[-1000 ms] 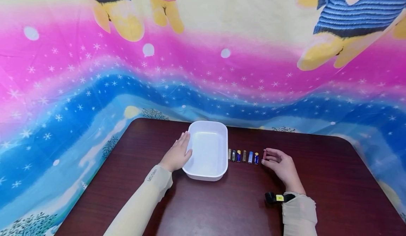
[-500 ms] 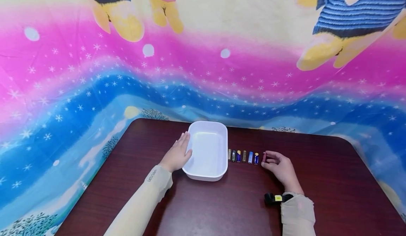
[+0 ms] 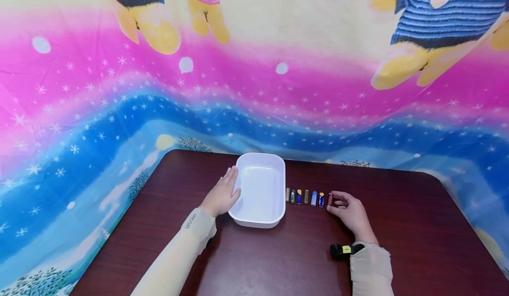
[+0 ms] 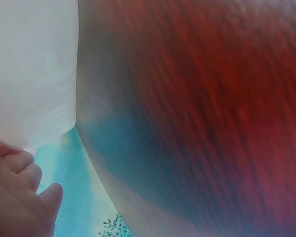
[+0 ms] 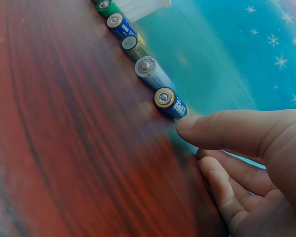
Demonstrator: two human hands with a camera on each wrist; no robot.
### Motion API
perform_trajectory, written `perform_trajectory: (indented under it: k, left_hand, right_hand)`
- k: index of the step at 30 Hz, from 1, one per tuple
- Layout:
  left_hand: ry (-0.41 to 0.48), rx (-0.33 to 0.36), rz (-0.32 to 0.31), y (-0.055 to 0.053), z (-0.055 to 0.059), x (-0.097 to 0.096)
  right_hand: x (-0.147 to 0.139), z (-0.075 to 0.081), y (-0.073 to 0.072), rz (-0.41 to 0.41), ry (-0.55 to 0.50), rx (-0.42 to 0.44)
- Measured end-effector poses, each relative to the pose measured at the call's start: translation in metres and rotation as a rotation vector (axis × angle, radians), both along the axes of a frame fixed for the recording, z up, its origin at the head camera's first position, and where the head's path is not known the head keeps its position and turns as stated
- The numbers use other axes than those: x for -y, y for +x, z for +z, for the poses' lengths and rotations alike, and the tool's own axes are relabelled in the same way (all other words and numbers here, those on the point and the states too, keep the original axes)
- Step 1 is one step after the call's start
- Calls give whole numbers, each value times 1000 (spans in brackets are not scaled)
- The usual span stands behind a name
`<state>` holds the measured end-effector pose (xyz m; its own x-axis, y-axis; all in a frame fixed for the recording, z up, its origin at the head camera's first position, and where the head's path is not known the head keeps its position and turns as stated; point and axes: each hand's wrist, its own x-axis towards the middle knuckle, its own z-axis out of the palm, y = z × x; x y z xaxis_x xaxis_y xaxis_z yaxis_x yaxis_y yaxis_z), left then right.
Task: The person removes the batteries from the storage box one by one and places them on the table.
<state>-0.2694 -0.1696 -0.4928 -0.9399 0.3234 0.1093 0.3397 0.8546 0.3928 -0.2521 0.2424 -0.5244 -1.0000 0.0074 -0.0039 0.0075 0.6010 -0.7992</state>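
Note:
A white plastic tray (image 3: 260, 185) stands on the table. My left hand (image 3: 221, 194) rests against its left rim with fingers extended; in the left wrist view the curled fingertips' side of that hand (image 4: 19, 192) shows below the tray wall (image 4: 32, 64). To the tray's right, several batteries lie side by side in a row, with a blue-and-gold battery (image 3: 321, 200) at the right end. Just beyond it my right hand (image 3: 351, 210) pinches a red battery (image 3: 330, 199) between thumb and fingers. In the right wrist view the thumb hides the red battery, close to the blue-and-gold one (image 5: 170, 103).
Along the row lie a light-blue battery (image 3: 314, 198), a brown one (image 3: 306, 196) and others reaching the tray's right side. The dark red wooden table (image 3: 254, 265) ends at a printed cloth backdrop (image 3: 238, 110). A black strap device (image 3: 338, 250) sits on the right wrist.
My right hand, with the red battery, has shifted slightly left and down, closer to the end of the row. The left hand and the tray have stayed in place.

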Motion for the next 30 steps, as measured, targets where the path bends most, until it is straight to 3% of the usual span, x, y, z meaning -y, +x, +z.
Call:
perform_trajectory:
  k: [14,30]
  left_hand:
    - [-2,6,2,0,0,0]
    - [-3,7,-3,-1,-1,1]
  right_hand:
    - [0,-4,-2,15,44,-47]
    - [1,-1,-1,22,26,-10]
